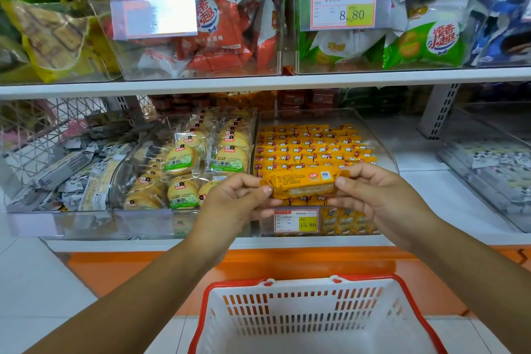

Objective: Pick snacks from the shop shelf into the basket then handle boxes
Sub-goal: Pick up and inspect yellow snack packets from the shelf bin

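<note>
You have the yellow snack packet (304, 184) pinched at its ends, left hand (235, 201) and right hand (382, 198) each curled on one, long axis level, in front of the shelf bin (382, 152), the basket (287, 284) below.

Bright, even, diffuse shop light with only faint, soft shadows. Glare washes the upper left price label (155, 18) white and sheens the clear bins (324, 121). Wide-angle distortion bows the shelf edge (258, 82) — corners and the far shelf depths look soft, slightly blurred.
</note>
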Demonstrator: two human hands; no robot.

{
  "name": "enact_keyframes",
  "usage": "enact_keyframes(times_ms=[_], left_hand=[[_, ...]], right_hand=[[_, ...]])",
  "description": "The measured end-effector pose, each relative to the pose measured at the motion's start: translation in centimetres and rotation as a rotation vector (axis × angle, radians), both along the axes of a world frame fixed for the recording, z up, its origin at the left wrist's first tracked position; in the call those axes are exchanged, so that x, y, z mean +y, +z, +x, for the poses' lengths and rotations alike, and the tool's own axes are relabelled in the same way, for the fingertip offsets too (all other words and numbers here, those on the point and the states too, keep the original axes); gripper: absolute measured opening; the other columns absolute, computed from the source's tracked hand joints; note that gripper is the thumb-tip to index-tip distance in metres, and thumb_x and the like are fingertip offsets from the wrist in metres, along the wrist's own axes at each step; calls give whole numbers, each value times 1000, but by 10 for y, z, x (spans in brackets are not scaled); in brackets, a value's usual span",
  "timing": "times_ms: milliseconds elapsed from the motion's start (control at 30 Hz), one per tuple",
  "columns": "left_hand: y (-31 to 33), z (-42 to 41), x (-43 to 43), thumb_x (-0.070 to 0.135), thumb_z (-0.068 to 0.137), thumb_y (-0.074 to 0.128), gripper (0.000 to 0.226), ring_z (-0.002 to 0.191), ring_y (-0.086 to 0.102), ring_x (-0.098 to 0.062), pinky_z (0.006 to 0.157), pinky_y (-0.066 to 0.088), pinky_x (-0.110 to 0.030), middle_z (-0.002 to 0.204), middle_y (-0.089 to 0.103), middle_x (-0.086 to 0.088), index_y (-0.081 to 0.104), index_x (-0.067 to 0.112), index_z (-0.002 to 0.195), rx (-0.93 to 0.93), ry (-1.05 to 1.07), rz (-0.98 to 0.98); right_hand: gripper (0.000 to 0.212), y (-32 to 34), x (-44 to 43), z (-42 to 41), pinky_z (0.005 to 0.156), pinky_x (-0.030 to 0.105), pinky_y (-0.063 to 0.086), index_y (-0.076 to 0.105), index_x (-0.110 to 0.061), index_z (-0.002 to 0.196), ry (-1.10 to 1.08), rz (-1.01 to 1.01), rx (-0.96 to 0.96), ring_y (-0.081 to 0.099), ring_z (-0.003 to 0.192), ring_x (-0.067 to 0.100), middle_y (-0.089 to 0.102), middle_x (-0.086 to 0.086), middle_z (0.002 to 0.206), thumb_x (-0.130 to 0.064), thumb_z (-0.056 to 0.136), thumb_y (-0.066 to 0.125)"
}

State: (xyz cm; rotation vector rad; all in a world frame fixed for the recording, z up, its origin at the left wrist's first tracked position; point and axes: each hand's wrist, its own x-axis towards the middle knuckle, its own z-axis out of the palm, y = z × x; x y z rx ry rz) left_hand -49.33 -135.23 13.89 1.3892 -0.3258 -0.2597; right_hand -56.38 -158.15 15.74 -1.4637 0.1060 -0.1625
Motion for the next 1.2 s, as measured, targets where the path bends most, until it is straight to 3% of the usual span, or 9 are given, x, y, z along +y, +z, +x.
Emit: enact_keyframes(times_ms=[133, 267, 400, 533, 633, 800, 900, 1067, 1200], left_hand=[[-1, -1, -3, 22, 77, 68, 8, 105, 69, -28, 84, 57, -33, 121, 66, -15, 68, 20, 70, -26, 2, -15], [-5, 1, -4, 12, 94, 59, 11, 91, 73, -25, 93, 53, -48, 107, 71, -16, 55, 7, 85, 11, 12, -11], [1, -1, -2, 10, 97, 54, 3, 89, 73, -23, 70, 60, -30, 103, 74, -11, 55, 9, 101, 31, -10, -50], [6, -4, -2, 8, 96, 56, 19, 86, 74, -29, 58, 58, -26, 105, 74, -8, 52, 19, 111, -5, 15, -78], [3, -4, -3, 15, 95, 58, 11, 90, 74, -27, 66, 59, -31, 102, 74, -9, 63, 16, 106, -40, 52, 2], [1, -1, -2, 16, 79, 71, 29, 95, 73, -25, 72, 60, -29, 103, 75, -8, 68, 11, 107, -11, 39, -9], [0, -1, -2, 2, 85, 68, 20, 93, 74, -26, 70, 59, -25, 100, 76, -10, 68, 7, 105, -22, 44, -2], [-1, 1, -1, 6, 93, 60, 17, 95, 74, -26, 73, 59, -24, 103, 75, -13, 70, 4, 107, -15, 26, 0], [0, 0, -2, 7, 95, 58, 16, 93, 74, -25, 72, 60, -22, 103, 75, -12, 71, 4, 104, 8, 34, 12]], right_hand=[[9, -2, 4, 1, 88, 32, 58, 66, -2, 91, -36, -59, -9, 73, 98, 23, 76, 9, 99, -6, 93, 58], [12, 0, 9, 0, 91, 34, 57, 64, -1, 93, -45, -90, 0, 73, 97, 22, 76, 8, 98, -6, 96, 55], [14, 2, 12, -1, 89, 46, 55, 59, -12, 106, -80, -99, -19, 74, 90, 30, 73, 9, 108, -7, 93, 60], [10, 3, 14, -2, 74, 42, 57, 56, -13, 101, -78, -91, -71, 74, 82, 36, 71, 8, 111, -7, 94, 59], [8, 1, 13, -2, 77, 41, 58, 63, -10, 101, -87, -120, -67, 74, 83, 32, 74, 5, 98, -9, 95, 57], [21, -1, 10, -2, 86, 43, 56, 63, -12, 110, -31, -162, -30, 74, 90, 28, 76, 10, 96, -6, 90, 64], [21, -2, 8, -1, 82, 38, 58, 64, -11, 110, -33, -135, -21, 74, 89, 28, 75, 11, 98, -4, 90, 63], [20, -1, 7, -1, 71, 26, 61, 64, -7, 110, -26, -69, -22, 75, 87, 27, 76, 13, 94, -1, 93, 58], [23, -1, 7, 0, 74, 26, 61, 63, -7, 114, -9, -48, -19, 74, 90, 27, 75, 15, 99, -2, 92, 59]])
